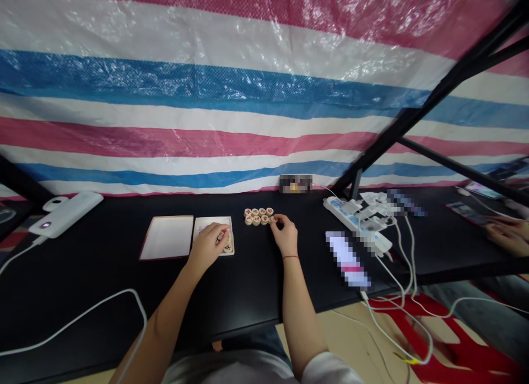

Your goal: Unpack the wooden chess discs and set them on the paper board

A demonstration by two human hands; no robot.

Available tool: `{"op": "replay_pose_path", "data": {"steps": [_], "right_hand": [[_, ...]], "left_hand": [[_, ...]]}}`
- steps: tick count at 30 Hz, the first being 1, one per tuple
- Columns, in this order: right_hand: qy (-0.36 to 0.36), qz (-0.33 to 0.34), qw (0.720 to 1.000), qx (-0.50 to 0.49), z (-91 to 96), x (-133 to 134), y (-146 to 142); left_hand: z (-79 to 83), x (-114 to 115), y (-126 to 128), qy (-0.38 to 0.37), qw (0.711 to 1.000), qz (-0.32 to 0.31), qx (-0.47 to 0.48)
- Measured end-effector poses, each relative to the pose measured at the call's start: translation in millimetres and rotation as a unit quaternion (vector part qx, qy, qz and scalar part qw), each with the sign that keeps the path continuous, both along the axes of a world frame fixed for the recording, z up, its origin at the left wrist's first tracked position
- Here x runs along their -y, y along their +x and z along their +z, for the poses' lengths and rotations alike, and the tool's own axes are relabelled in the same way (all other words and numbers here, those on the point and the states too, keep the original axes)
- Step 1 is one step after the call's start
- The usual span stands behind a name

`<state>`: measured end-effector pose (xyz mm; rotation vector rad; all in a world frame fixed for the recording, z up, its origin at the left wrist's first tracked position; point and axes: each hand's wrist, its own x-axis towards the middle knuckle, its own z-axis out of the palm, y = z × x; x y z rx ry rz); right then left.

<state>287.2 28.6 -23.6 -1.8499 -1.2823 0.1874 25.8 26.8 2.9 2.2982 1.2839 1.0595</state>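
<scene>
My right hand (pixel 285 234) pinches a round Chinese chess piece (pixel 273 220) between thumb and fingers, at the right end of the nearer row. Several pale pieces with red characters (pixel 256 220) stand close together in two short rows on the black table (pixel 248 296). Over a shallow white box (pixel 232 249) hovers my left hand (pixel 210 242), its thumb and fingers apart. Pieces with dark characters (pixel 227 248) show inside the box beneath those fingers. The hand covers much of the box's contents.
The box lid (pixel 167 238) lies left of the box. A phone (pixel 347 260), power strip (pixel 357 224) and white cables are to the right. A white device (pixel 66 214) stands at left. Another person's hands (pixel 508 235) are at far right, beyond a black frame bar (pixel 397 125).
</scene>
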Motion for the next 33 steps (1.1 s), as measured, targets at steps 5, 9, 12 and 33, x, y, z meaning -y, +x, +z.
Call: {"op": "replay_pose_path", "data": {"steps": [5,9,12,33], "right_hand": [[-0.039,0.002,0.998,0.048,-3.4,-1,-2],[-0.044,-0.004,0.998,0.051,-3.2,-2,-3],[-0.048,-0.009,0.998,0.046,-2.3,-2,-5],[-0.036,-0.005,0.998,0.041,-0.8,-2,-3]], "left_hand": [[-0.2,-1,0,-0.009,1.0,-0.003,-0.002],[0.0,-1,1,-0.015,1.0,-0.003,-0.005],[0.9,0,1,-0.017,1.0,0.002,-0.009],[6.9,-15,-27,0.029,0.999,0.041,-0.017]]}}
